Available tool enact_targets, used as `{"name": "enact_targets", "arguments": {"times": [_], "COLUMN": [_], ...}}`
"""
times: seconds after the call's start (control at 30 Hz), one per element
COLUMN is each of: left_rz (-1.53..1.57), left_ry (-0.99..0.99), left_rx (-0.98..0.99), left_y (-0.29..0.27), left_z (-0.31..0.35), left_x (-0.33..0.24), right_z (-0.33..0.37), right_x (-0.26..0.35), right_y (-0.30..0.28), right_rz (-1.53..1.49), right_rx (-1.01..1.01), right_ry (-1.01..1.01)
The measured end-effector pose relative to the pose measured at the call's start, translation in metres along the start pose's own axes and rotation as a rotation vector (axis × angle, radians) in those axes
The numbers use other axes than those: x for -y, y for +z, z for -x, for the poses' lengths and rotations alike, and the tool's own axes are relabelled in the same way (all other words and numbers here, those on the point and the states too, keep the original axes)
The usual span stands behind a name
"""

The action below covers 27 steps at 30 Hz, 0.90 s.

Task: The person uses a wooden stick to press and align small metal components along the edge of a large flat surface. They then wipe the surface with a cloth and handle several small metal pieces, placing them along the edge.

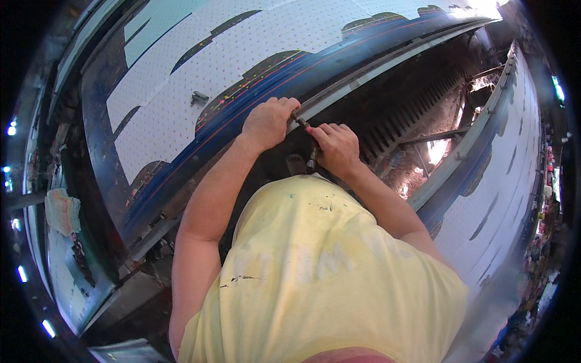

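Observation:
My left hand (270, 124) is at the metal rail (354, 83) along the near edge of the long printing table. Its fingers are closed round one end of a small dark metal fitting (302, 123), like a bolt or rail stop. My right hand (336, 147) pinches the other end of it, thumb and fingers together. Just below the right fingers another short metal piece (312, 160) shows; I cannot tell whether it joins the fitting. A small grey metal piece (200, 97) lies on the white dotted cloth (242, 63) beyond my left hand.
The cloth is spread on a blue-stained table (181, 163) running from lower left to upper right. A second cloth-covered table (490, 199) stands at my right. Between them are a dark slatted piece (417, 106) and crossbars. A folded, stained cloth (63, 212) hangs at the left.

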<state>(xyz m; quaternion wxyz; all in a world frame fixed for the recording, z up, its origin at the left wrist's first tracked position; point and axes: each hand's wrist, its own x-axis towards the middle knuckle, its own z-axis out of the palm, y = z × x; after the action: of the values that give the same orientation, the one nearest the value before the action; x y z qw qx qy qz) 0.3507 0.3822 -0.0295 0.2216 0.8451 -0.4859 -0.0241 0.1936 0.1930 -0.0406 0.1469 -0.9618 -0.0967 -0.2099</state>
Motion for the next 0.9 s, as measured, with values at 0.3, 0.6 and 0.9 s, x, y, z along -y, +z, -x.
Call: {"name": "enact_targets", "arguments": {"times": [0.3, 0.6, 0.9], "left_rz": [-0.051, -0.036, -0.039], "left_ry": [-0.096, -0.064, -0.054], "left_rx": [-0.001, -0.015, -0.014], "left_y": [0.002, 0.002, 0.004], "left_z": [-0.006, -0.006, -0.005], "left_x": [-0.008, -0.008, -0.007], "right_z": [0.001, 0.002, 0.028], "right_x": [-0.009, -0.005, -0.002], "right_y": [0.01, 0.024, 0.08], "right_rz": [0.016, 0.045, -1.817], "right_rx": [0.046, -0.089, 0.061], "right_ry": [-0.07, 0.079, 1.072]}}
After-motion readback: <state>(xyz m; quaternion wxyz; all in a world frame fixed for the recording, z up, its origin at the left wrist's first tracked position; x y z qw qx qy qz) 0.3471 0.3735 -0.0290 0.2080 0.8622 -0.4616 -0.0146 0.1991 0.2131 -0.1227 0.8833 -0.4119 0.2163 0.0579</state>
